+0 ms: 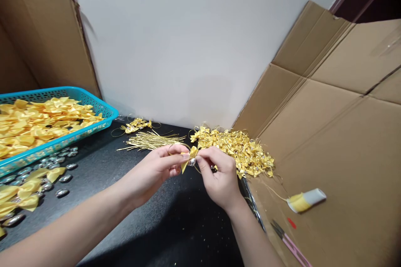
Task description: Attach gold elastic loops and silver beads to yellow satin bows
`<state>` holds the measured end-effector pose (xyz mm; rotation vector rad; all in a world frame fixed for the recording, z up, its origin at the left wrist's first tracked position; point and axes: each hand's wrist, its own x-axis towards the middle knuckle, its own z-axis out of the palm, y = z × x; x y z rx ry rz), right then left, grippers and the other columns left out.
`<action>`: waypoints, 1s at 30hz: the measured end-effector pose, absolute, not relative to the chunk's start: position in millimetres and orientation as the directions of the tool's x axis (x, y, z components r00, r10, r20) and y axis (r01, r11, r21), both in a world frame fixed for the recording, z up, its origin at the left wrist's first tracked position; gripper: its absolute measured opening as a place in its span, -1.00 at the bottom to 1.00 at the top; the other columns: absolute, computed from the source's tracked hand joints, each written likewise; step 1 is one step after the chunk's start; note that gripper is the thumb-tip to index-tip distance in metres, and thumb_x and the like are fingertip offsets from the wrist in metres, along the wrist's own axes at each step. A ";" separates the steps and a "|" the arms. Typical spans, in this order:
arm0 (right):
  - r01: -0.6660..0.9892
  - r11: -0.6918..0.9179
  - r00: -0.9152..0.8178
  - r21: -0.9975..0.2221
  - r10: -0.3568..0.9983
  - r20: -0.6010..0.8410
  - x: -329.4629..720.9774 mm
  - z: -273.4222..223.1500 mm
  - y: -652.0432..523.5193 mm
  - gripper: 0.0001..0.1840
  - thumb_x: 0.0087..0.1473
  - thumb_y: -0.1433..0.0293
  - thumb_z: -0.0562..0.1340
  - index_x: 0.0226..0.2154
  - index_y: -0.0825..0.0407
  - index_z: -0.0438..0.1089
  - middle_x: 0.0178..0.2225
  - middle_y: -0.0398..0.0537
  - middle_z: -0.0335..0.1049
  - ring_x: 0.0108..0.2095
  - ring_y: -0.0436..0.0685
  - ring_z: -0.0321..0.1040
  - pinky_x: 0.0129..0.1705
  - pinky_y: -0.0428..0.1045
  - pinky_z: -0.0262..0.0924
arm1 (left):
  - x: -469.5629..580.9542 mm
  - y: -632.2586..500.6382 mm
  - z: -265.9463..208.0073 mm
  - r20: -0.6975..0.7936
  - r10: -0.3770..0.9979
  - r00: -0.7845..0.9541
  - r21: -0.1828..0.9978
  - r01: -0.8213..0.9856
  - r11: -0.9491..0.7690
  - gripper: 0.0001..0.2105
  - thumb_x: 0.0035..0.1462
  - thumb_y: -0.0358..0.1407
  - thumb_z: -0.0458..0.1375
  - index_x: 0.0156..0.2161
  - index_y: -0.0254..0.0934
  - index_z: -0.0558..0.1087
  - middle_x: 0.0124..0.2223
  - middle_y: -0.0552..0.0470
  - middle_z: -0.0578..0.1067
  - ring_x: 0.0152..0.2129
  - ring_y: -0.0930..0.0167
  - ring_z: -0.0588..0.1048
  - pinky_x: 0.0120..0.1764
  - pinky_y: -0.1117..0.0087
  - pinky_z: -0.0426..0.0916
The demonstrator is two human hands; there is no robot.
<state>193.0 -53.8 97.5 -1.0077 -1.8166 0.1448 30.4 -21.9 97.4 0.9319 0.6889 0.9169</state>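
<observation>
Between my two hands, above the dark tabletop, is a yellow ribbon bow (192, 154) with a shiny silver bead at its middle. My left hand (164, 160) pinches the bow's left side, and a thin gold cord loops by its fingers. My right hand (217, 171) grips the bow's right side near the bead, fingers closed. Just behind my left hand lies a bundle of gold cord pieces (150, 140). A heap of finished-looking yellow bows with beads and cord loops (241, 148) sits behind my right hand.
At left stands a turquoise basket (111, 115) full of yellow bows. Silver beads (62, 192) and loose bows (29, 187) lie before it. A few corded bows (136, 125) rest near the wall. Right, on cardboard, are a thread spool (308, 200) and pink-handled thread snips (291, 244).
</observation>
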 end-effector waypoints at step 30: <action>0.611 0.610 -0.171 -0.505 0.725 0.668 198.2 105.9 -57.9 -0.81 0.15 0.50 0.14 -0.46 0.04 0.38 -0.52 -0.16 0.33 -0.50 -0.01 0.19 -0.42 -0.07 0.11 | 28.9 -22.6 97.5 0.049 0.936 0.347 0.981 -0.194 0.021 -0.87 -0.03 -0.25 0.31 -0.43 -0.22 0.45 -0.49 0.14 0.41 -0.50 0.44 0.29 -0.40 0.41 0.13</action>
